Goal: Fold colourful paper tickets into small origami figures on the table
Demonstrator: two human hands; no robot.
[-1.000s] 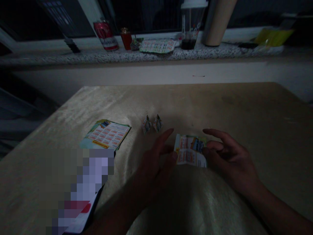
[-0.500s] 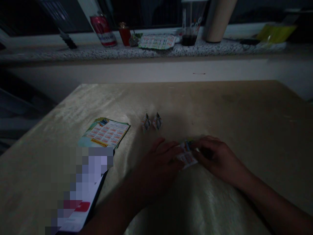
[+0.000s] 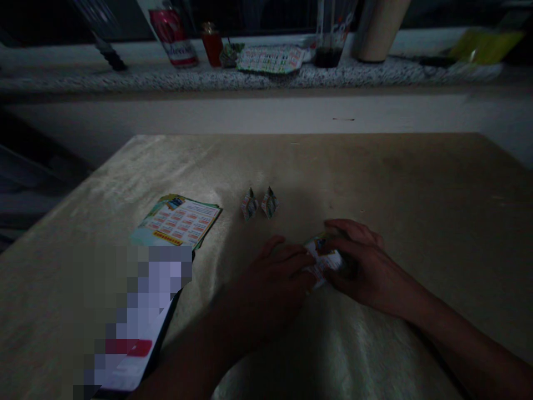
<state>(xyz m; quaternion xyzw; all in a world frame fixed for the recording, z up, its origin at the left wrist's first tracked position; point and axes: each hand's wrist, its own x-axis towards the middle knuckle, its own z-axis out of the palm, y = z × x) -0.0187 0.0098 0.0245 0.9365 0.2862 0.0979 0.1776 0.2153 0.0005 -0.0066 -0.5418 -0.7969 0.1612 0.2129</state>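
A small printed slip of paper point(image 3: 327, 262), white with a coloured picture at its upper edge, lies on the table between my hands. My left hand point(image 3: 272, 286) rests over its left side, fingers stretched forward and thumb along the near edge, holding it down. From the right, my right hand point(image 3: 360, 258) grips it with curved fingers, thumb near the lower edge and fingertips near the picture. Beyond my hands stand two small folded paper shapes point(image 3: 250, 205), pointed and side by side. The paper's left part is hidden under my fingers.
To the left lies a stack of printed sheets point(image 3: 183, 222), with a lit phone point(image 3: 133, 372) nearer me, its screen partly blurred. Along the stone windowsill point(image 3: 145, 80) stand a red can point(image 3: 172, 39), an orange bottle point(image 3: 212, 47), a printed packet point(image 3: 270, 60) and a cup of dark drink point(image 3: 328, 53).
The paper's raised fold has opened out, so more of its printed face shows. My right hand has shifted slightly, its far fingers reaching further forward. My left hand has barely moved.
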